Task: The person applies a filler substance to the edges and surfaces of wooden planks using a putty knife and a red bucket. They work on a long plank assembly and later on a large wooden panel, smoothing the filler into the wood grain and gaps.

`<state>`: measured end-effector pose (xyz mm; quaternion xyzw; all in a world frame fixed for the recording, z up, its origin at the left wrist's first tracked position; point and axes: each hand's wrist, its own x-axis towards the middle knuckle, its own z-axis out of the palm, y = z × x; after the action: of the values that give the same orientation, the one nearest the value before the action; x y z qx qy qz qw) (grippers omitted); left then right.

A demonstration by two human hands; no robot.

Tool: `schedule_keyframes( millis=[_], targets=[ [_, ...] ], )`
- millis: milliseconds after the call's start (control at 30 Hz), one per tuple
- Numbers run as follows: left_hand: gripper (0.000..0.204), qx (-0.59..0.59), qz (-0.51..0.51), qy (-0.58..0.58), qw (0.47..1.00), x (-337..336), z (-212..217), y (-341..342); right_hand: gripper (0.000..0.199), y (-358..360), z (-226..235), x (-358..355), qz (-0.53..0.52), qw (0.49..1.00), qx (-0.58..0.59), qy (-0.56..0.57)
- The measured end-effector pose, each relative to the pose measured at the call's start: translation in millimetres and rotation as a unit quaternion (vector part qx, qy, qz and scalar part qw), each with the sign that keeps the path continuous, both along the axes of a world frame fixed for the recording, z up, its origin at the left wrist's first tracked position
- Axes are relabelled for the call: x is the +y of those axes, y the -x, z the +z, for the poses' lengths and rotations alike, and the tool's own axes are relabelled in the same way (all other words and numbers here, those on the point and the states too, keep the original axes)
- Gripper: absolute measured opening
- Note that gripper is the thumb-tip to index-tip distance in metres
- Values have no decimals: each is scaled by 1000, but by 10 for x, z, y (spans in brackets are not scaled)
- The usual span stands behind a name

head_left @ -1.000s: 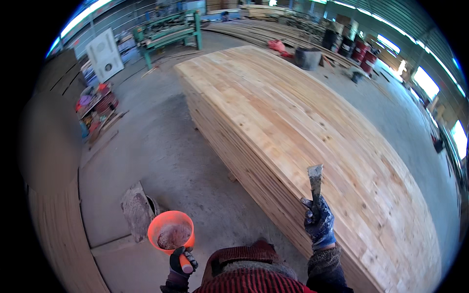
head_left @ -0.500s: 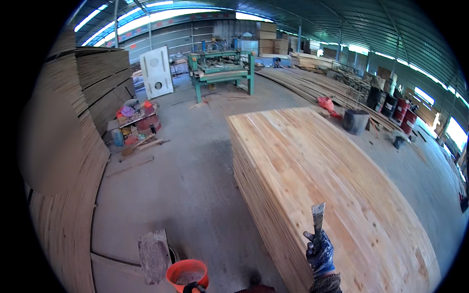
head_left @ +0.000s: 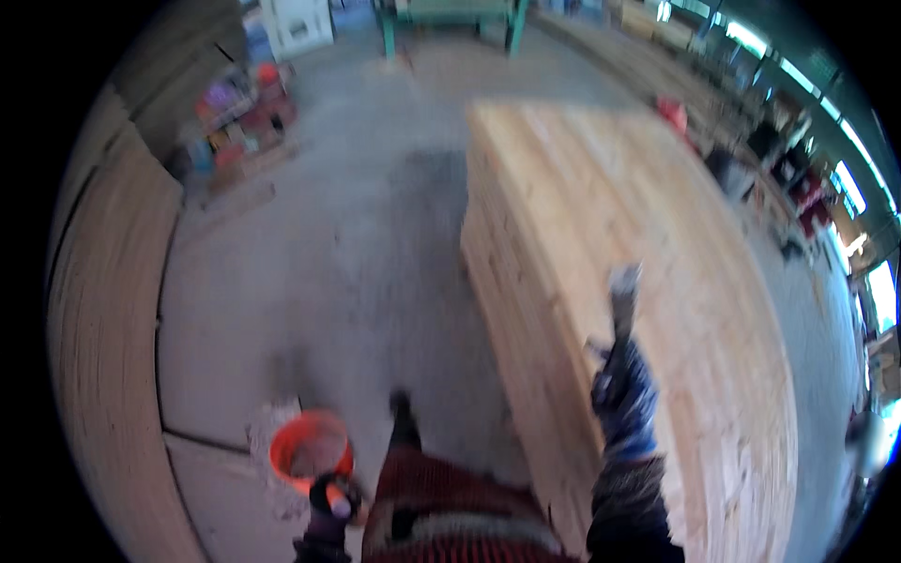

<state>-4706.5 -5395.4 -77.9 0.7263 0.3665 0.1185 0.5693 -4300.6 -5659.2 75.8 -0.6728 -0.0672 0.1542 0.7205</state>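
My right hand (head_left: 623, 389), in a blue glove, grips the handle of a flat scraper (head_left: 623, 291) whose blade points up over the top of a large stack of pale wooden boards (head_left: 657, 235). My left hand (head_left: 330, 495), in a dark glove, holds the handle of a small orange bucket (head_left: 310, 448) low at my left side, above the concrete floor. The picture is blurred by motion. My red knitted top fills the bottom middle.
A second tall stack of boards (head_left: 103, 319) runs along the left. A green metal workbench (head_left: 450, 17) and a white cabinet (head_left: 298, 23) stand at the far end. Coloured items (head_left: 239, 113) lie by the left stack. Bins and clutter (head_left: 770, 150) line the right side.
The view swung up and then back down toward the floor. Both hands kept their hold; the scraper stays raised over the board stack and the bucket stays low at my left.
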Motion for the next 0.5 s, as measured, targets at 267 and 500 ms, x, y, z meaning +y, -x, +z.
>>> schedule_keyframes(
  millis=[267, 500],
  targets=[
    [35, 6, 198, 550, 811, 1498, -359, -488, 42, -260, -244, 782, -202, 953, 194, -115],
    [30, -81, 165, 581, 793, 2997, -203, -2122, 39, -1204, 227, 1448, -280, 913, 168, -243]
  ],
)
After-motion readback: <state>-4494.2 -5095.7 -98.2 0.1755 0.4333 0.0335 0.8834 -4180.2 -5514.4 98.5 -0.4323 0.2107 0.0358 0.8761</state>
